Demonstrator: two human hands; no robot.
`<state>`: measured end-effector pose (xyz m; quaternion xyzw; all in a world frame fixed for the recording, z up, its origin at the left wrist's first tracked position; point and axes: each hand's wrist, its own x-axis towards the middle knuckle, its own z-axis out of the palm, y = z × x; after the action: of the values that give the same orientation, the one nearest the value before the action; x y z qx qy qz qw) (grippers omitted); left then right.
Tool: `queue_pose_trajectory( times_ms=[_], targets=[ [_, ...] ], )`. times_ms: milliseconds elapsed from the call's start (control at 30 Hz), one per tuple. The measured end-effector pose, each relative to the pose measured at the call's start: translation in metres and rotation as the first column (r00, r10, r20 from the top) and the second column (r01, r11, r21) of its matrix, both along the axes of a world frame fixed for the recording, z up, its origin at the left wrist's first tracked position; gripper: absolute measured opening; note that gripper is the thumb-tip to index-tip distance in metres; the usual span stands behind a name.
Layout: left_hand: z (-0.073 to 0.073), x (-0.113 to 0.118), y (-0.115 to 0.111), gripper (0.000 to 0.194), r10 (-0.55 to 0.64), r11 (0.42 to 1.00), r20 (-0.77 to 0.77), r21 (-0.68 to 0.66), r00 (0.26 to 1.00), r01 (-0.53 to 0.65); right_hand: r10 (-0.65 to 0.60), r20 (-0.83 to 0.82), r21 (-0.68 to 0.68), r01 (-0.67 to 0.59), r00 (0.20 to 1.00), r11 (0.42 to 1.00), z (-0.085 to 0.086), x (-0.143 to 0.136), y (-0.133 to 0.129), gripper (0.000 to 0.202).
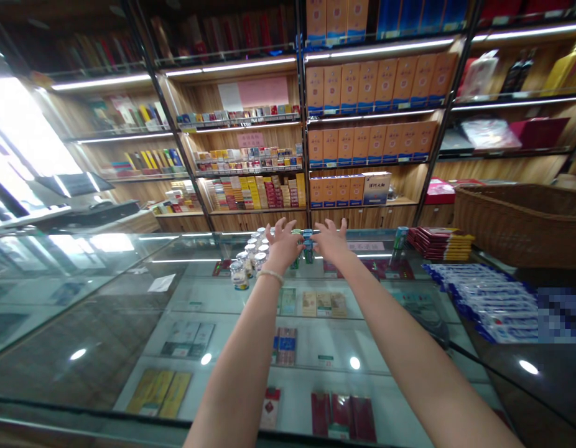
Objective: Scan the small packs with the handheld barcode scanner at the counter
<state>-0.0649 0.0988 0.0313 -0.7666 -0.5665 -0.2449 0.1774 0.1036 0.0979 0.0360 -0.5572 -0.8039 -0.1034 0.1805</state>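
Green cans (pixel 308 254) stood in a small group on the glass counter (pixel 195 252), in the gap between the two hands and level with the fingertips. Both bare hands reached forward at the ends of outstretched arms, apart from each other, with the fingers spread and bent and the thumbs turned inward toward the cans. The left hand (pixel 284 246) partly covered the near-left side of the group, and the right hand (pixel 331 244) curved in from the other side; whether either was closed on a can, or merely beside it, could not be told at this size. Just left of the left hand, white-lidded jars (pixel 240 277) stood in close rows on the same glass. To the right of the right hand lay a pink paper sign (pixel 366 246), and beyond it stood a lone green can (pixel 400 238) next to a stack of red-and-gold packets (pixel 440 242). Judging by the inward-facing thumbs, the step in hand seemed to be positioning or taking hold of the grouped cans. Such a move called for light, even pressure from both sides, with the left wrist and fingers clear of the neighbouring jars.
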Motion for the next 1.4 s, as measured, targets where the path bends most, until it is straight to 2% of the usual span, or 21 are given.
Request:
queue_pose_trajectory(
  times_ms=[167, 267, 367, 567, 867, 1033, 1167, 1400],
  targets=[
    [0.0, 0.0, -0.003, 0.02, 0.004, 1.0, -0.007, 0.016, 1.0, -0.004, -0.019, 0.011, -0.077, 0.02, 1.0, 0.997, 0.014, 0.01, -0.003, 0.033],
    [0.001, 0.002, -0.006, 0.022, 0.01, 1.0, -0.037, 0.014, 0.999, -0.009, -0.004, 0.097, -0.212, 0.025, 0.995, 0.977, 0.024, 0.015, -0.006, 0.038],
    [0.002, 0.004, -0.007, 0.025, 0.023, 1.0, -0.079, 0.001, 0.997, -0.023, 0.028, 0.214, -0.368, 0.054, 0.976, 0.928, 0.03, 0.017, -0.012, 0.046],
    [0.002, 0.009, -0.007, 0.022, 0.028, 0.999, -0.108, -0.034, 0.994, -0.032, 0.067, 0.298, -0.49, 0.092, 0.952, 0.867, 0.022, 0.009, -0.017, 0.053],
    [0.0, 0.011, -0.008, 0.023, 0.042, 0.999, -0.121, -0.001, 0.992, -0.042, 0.039, 0.346, -0.532, 0.162, 0.937, 0.831, 0.0, -0.012, -0.012, 0.062],
    [0.0, 0.01, -0.007, 0.028, 0.041, 0.999, -0.11, 0.004, 0.993, -0.041, 0.032, 0.373, -0.529, 0.184, 0.927, 0.828, -0.003, -0.015, -0.012, 0.063],
    [0.002, 0.008, -0.008, 0.024, 0.034, 0.999, -0.097, 0.007, 0.995, -0.034, 0.037, 0.387, -0.533, 0.19, 0.921, 0.824, -0.005, -0.016, -0.012, 0.065],
    [0.003, 0.006, -0.008, 0.024, 0.031, 0.999, -0.109, 0.011, 0.994, -0.03, 0.051, 0.392, -0.538, 0.184, 0.919, 0.823, -0.007, -0.016, -0.013, 0.059]
  ],
)
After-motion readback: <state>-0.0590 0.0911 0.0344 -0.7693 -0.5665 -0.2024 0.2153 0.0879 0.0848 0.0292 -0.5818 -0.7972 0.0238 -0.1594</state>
